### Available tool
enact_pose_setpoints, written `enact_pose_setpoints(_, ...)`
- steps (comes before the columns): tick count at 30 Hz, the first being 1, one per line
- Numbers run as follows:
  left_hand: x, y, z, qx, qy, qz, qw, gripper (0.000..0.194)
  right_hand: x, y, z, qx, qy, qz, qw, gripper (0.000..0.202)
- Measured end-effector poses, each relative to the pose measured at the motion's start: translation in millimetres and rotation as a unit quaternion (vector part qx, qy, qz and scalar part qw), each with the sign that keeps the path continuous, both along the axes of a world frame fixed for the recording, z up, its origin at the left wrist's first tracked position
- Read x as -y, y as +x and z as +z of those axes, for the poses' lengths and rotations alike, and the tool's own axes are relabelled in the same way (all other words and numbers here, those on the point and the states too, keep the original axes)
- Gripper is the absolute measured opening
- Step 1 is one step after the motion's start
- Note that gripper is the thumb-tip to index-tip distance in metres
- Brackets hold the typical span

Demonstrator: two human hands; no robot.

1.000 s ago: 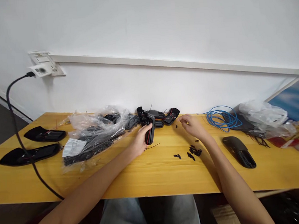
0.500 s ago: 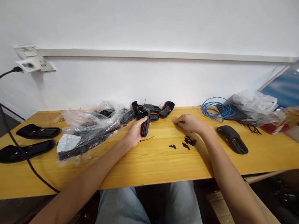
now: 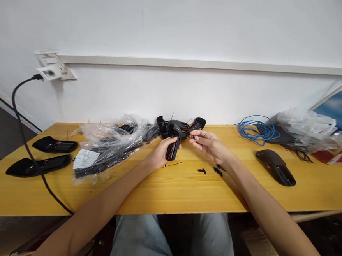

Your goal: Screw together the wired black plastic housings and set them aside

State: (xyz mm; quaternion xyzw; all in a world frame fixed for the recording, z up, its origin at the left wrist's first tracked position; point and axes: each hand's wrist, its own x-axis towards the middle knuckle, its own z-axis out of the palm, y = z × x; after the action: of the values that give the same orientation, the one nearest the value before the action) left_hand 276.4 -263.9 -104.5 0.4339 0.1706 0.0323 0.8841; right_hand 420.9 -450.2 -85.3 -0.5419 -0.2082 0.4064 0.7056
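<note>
My left hand (image 3: 161, 154) grips a black plastic housing (image 3: 173, 143) with thin red and black wires hanging from it, held just above the yellow wooden table (image 3: 163, 191). My right hand (image 3: 209, 145) is raised beside it, pinching a tiny black part (image 3: 193, 136) between thumb and fingertips, close to the housing. Several small black parts (image 3: 216, 169) lie loose on the table under my right wrist. More black housings (image 3: 188, 126) are piled at the wall behind my hands.
A clear plastic bag of black parts (image 3: 108, 148) lies to the left, beyond it two long black covers (image 3: 39, 164) and a black power cable (image 3: 28, 145) running to a wall socket (image 3: 51, 68). Right: a blue wire coil (image 3: 254, 130), a black cover (image 3: 275, 166), crumpled plastic bags (image 3: 305, 128).
My right hand lifted off the table with a small black part and moved left toward the housing in my left hand. The camera view shifted slightly.
</note>
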Motion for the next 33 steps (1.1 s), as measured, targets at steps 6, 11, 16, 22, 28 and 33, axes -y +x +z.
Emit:
enact_pose_setpoints(6,0.4,1.4,-3.7,-0.005,0.010,0.006,1.000,0.035,-1.5,-9.8,-1.2,-0.015,0.007,0.023,1.000,0.037)
enact_pose_setpoints(11,3.8,0.8,-3.1,0.005,0.022,0.023,0.999,0.044,-8.8,-15.2,-3.5,0.034,0.004,-0.003,0.999,0.053)
enact_pose_setpoints(16,11.2,-0.2,-5.9,0.025,0.047,0.072,0.996,0.054,-13.3,-16.3,-10.4,0.124,-0.034,-0.039,0.991,0.064)
enact_pose_setpoints(22,19.2,0.7,-7.8,0.023,0.094,0.123,0.988,0.055,-12.6,-18.2,-10.9,0.198,-0.081,-0.064,0.975,0.057)
enact_pose_setpoints(28,22.3,0.9,-6.8,0.008,0.133,0.127,0.983,0.055,-17.1,-21.7,-18.3,0.269,-0.069,-0.108,0.955,0.047)
enact_pose_setpoints(33,22.2,1.2,-4.9,0.002,0.125,0.127,0.984,0.057,-17.4,-22.9,-23.2,0.344,-0.072,-0.130,0.927,0.028)
